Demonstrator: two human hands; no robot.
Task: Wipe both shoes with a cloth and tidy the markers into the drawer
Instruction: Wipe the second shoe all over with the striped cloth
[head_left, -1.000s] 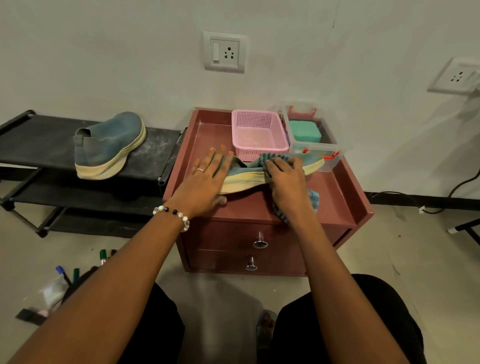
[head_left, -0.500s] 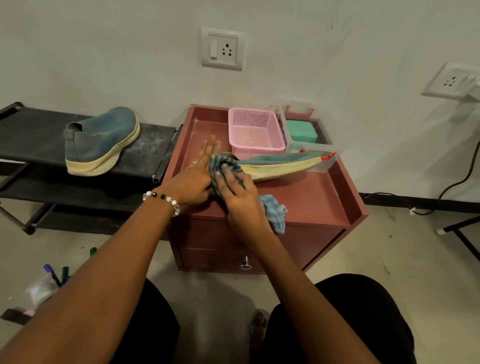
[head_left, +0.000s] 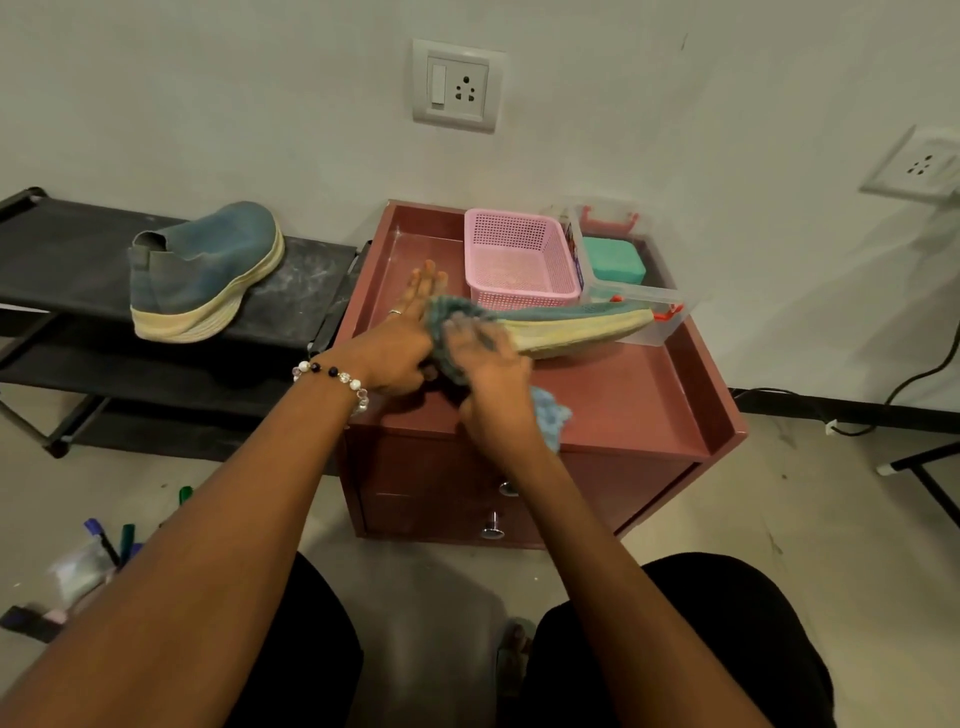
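One shoe (head_left: 566, 325) is being wiped on its side on top of the red drawer cabinet (head_left: 649, 395), toe toward the clear box (head_left: 644, 317). The cloth (head_left: 457, 332) is being gripped by the right hand (head_left: 491, 364) and pressed over the heel end; a second ago it was being worked near the toe, so the stroke is being carried along the whole length. The heel is being steadied by the left hand (head_left: 400, 343), fingers stretched flat beside it, as before. By this reading, the first shoe is being finished rather than started. The second shoe (head_left: 202, 270) is being left upright on the black rack (head_left: 57, 260), well apart, seemingly not yet wiped. Beside the person's left arm, the markers (head_left: 117, 540) are lying on the floor, and both drawers are being kept closed. A pink basket (head_left: 519, 260) is standing just behind the shoe.
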